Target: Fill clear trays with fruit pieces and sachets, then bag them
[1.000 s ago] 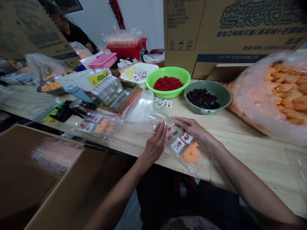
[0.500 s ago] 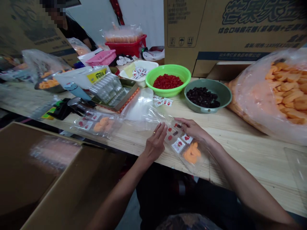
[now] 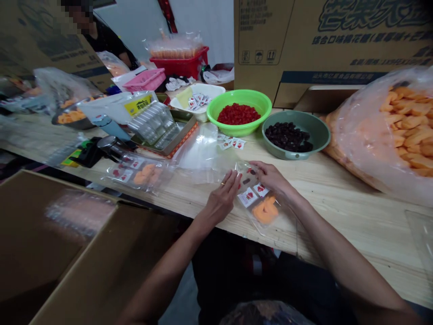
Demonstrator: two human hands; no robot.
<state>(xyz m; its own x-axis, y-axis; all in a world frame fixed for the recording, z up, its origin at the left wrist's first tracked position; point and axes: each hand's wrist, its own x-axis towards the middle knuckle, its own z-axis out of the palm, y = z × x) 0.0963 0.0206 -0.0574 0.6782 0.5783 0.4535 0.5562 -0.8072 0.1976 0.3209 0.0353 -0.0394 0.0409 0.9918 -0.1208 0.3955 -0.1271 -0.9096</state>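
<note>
Gripping the clear packet (image 3: 259, 198) by its upper right side: right hand (image 3: 270, 178), fingers curled, thumb hidden. Left hand (image 3: 219, 201), ring on one finger, lies along the packet's upper left edge, fingers extended and together; cannot tell whether it pinches the film.

Packet lies slantwise near the front edge of the wooden table (image 3: 338, 198). Contents: red and dark pieces at the far end, two white sachets (image 3: 248, 197) with red print (wording too small to read), orange slices (image 3: 265, 211) nearest the person.

Left of it, a similar filled packet (image 3: 133, 174). Beyond the hands: loose sachets (image 3: 233, 143), a green basin (image 3: 211, 122) of red pieces, a grey-green bowl (image 3: 292, 155) of dark pieces.

Farther left, a yellow label (image 3: 138, 104); its dark characters not read with certainty. Behind, a large carton (image 3: 304, 22): outlined heading cut off by the frame, "综合口味棉花糖" below; on its blue band, a line ending "食品有限公司".
</note>
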